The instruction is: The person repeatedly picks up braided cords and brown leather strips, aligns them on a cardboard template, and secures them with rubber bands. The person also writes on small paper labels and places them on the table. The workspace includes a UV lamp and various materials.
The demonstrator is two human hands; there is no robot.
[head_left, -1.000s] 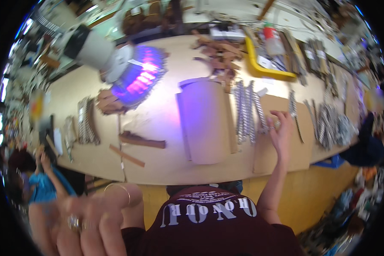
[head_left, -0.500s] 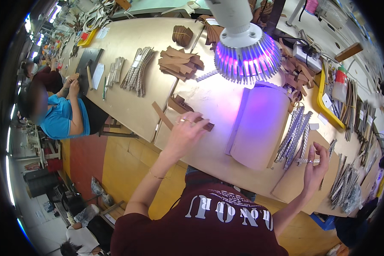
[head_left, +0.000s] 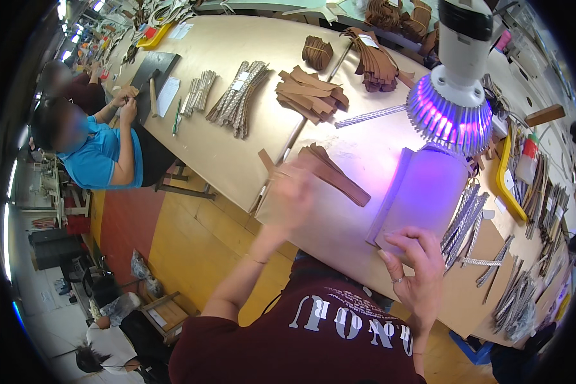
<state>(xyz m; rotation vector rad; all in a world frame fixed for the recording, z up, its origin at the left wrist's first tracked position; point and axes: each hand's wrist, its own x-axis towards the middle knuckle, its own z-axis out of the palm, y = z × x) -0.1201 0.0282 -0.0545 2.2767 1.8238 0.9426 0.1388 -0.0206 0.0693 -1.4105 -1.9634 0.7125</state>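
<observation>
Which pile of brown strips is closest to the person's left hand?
The long, narrow pile right by the blurry left hand. Other brown piles, like the wide, messy one, lie farther up the table.

You are in a workshop: brown strips (head_left: 342, 179) and a hammer (head_left: 153, 96) lie on your bench (head_left: 230, 160), a co-worker (head_left: 102, 157) beside it.

The left hand (head_left: 292, 198) is blurred, forearm (head_left: 244, 275) extended, while the right hand (head_left: 422, 272) curls loosely.
</observation>
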